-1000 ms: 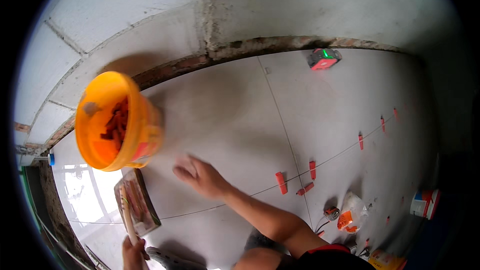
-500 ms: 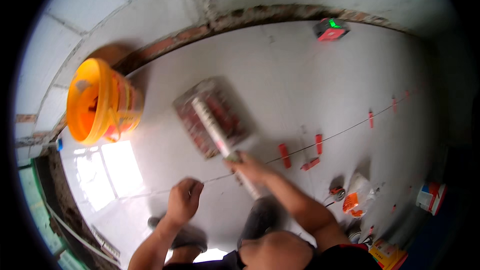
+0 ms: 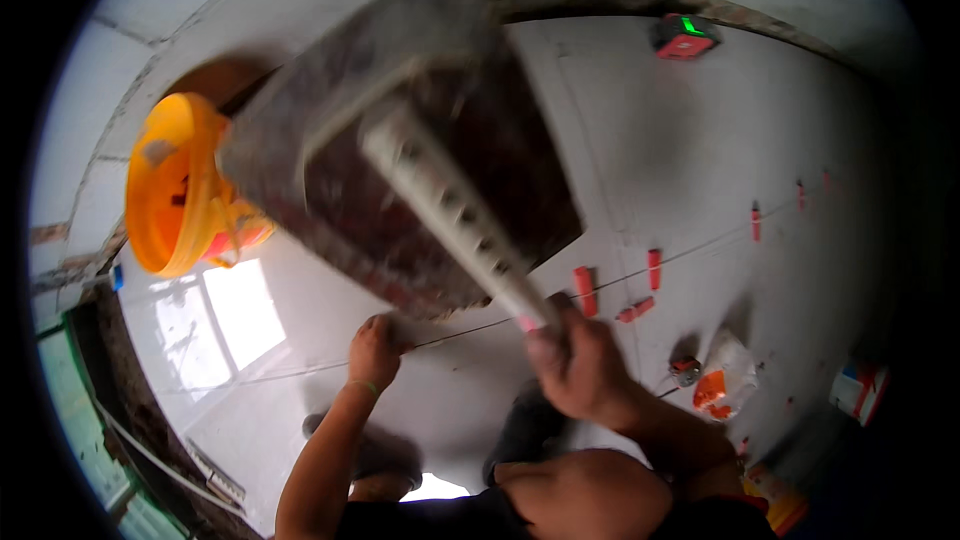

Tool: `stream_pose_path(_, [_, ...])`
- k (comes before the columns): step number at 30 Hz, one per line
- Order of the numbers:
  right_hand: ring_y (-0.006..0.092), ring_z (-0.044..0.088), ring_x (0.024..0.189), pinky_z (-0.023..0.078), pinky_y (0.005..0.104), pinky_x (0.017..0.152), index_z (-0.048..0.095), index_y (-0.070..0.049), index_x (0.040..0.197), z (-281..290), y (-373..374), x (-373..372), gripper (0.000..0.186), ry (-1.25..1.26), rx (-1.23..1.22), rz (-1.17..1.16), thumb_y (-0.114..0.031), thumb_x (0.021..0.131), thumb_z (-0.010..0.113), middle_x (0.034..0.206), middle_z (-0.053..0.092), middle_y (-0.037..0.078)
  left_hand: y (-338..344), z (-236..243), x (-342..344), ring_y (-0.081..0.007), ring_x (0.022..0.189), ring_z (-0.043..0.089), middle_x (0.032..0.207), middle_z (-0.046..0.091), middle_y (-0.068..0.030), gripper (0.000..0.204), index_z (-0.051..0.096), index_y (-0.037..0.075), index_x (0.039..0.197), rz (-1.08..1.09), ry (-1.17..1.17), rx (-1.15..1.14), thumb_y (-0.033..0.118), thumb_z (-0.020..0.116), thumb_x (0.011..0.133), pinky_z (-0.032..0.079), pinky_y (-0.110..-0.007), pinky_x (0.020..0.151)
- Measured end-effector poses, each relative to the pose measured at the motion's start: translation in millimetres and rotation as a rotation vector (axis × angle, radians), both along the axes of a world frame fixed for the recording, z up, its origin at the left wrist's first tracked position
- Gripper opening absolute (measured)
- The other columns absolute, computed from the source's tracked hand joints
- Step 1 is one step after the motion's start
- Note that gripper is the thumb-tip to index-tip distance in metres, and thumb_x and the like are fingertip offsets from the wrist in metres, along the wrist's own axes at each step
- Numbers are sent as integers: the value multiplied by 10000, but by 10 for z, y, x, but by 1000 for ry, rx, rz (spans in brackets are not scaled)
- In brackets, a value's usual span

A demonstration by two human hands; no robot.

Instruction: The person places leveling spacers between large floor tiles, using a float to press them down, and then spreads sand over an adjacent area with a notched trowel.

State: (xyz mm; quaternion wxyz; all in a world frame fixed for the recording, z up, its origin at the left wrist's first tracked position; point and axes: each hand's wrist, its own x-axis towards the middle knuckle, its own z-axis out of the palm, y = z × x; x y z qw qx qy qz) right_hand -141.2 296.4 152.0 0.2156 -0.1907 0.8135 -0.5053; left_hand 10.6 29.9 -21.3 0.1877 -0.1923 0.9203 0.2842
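Note:
My right hand (image 3: 578,365) grips the pale, holed handle (image 3: 445,202) of a broad rectangular tool (image 3: 270,165), grimy dark brown and grey, raised near the camera and blurred. My left hand (image 3: 376,348) is lower left, above the tile floor (image 3: 680,130) beside the tool's lower edge, with fingers curled; what they hold, if anything, I cannot make out. Red tile-levelling pieces (image 3: 585,290) lie or stand along the joint right of the tool.
A yellow bucket (image 3: 160,220) stands at the left by the wall. A red-and-black device with green light (image 3: 685,40) sits at the back right. A plastic bag (image 3: 730,380), tape measure (image 3: 686,368) and white container (image 3: 858,393) are on the right; a pale cable (image 3: 160,460) runs along the left edge.
The tool passed from my left hand to my right and is now lifted much closer to the camera, hiding more floor and wall. My left hand has moved up slightly since half a second ago.

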Motion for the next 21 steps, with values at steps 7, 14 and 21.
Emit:
stream_pose_path(7, [484,622,737,485,528,671,540,40,1018,-813,-70,128,535,-391,409,40,-477,1014,403,745,640,267,134,34,-127,-419,887,583,914,609,-182,415,542,8,858,116,-8,-62,109,849,597,478,-485,754])
stream_pose_path(14, [431,620,601,477,474,550,524,42,1053,-128,-7,243,364,-180,176,68,-316,988,541,638,600,223,-28,-157,53,-399,822,579,846,597,-154,352,525,21,828,41,212,-42,37,801,610,470,-480,724])
stream_pose_path(21, [472,630,769,488,501,693,549,70,1041,-1019,147,365,641,-379,437,-56,-537,1013,346,751,631,274,204,55,-225,-395,857,570,862,590,-157,413,538,11,866,147,-25,-90,54,830,577,473,-472,759])
